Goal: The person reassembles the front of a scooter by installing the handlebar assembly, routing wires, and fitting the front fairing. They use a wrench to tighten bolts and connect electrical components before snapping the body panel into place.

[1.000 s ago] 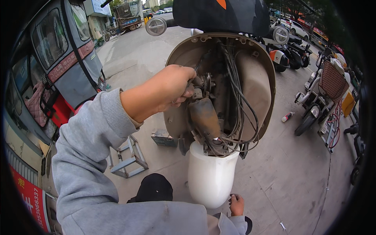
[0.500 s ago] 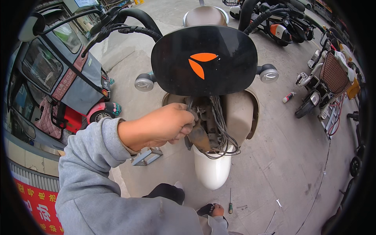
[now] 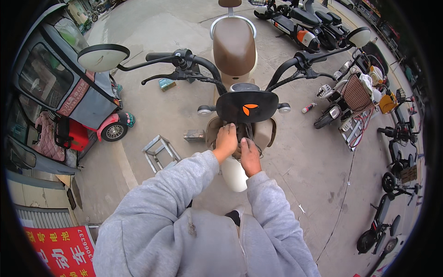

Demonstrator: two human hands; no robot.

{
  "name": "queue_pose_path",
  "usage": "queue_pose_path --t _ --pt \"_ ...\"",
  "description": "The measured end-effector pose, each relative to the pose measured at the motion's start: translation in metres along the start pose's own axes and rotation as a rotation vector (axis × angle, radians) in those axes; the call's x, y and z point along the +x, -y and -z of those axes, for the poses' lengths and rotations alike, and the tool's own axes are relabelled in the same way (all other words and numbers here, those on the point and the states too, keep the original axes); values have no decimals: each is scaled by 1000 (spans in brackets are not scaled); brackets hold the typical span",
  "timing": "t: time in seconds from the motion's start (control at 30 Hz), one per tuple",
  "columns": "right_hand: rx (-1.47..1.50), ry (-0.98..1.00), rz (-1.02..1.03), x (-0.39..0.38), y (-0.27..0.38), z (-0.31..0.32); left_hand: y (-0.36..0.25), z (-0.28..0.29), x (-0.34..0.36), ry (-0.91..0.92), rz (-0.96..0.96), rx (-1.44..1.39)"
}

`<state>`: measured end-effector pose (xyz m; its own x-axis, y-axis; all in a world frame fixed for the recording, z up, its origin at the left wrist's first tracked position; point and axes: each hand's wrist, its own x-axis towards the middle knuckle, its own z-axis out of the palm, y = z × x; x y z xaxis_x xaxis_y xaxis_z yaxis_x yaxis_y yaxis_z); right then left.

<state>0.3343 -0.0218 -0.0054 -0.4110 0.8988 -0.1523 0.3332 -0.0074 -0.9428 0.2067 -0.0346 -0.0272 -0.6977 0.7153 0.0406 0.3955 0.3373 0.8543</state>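
Gripping scooter wiring (image 3: pixel 243 134), red sign (image 3: pixel 62 251) lower left

**What is on the ground**

The ground (image 3: pixel 295 152) is grey concrete with some dark spots and thin cracks. A scooter (image 3: pixel 234 51) with a brown seat stands on it in the middle. A small metal stool (image 3: pixel 159 151) stands to the left of the scooter. A little grey box (image 3: pixel 194 135) lies between the stool and the scooter. A green box (image 3: pixel 166 84) lies farther back on the left. A small can (image 3: pixel 308 108) lies on its side to the right. A small covered car (image 3: pixel 69 106) is parked at the left. More scooters (image 3: pixel 350 99) are parked along the right side.
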Motion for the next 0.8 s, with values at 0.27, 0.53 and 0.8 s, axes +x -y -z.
queue_pose_path --t 0.27,0.53,0.8 --pt "-646 13 -260 48 57 -62 0 159 4 396 -57 -183" --pt "-743 -88 -666 44 91 -73 -49 338 179 -257 -906 275" --pt "-642 -183 -621 42 83 -73 -38 307 236 -41 -586 319"
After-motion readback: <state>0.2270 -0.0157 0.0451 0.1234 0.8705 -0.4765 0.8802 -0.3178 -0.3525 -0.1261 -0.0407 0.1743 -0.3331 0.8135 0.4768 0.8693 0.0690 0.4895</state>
